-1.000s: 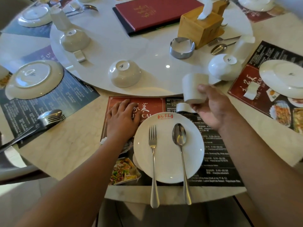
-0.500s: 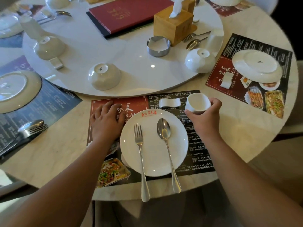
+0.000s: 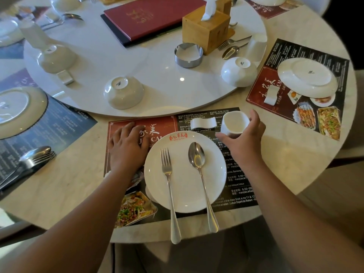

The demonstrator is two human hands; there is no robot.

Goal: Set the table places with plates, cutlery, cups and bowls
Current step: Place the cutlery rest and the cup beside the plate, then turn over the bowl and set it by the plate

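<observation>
Here I see my right hand wrapped around a small white cup, mouth up, held at the upper right of the white plate, just beside the white chopstick rest. I cannot tell whether the cup touches the printed placemat. My left hand lies flat on the placemat's red part, fingers spread and gripping nothing, just beside the plate. A fork and spoon lie side by side on the plate, handles toward me.
</observation>
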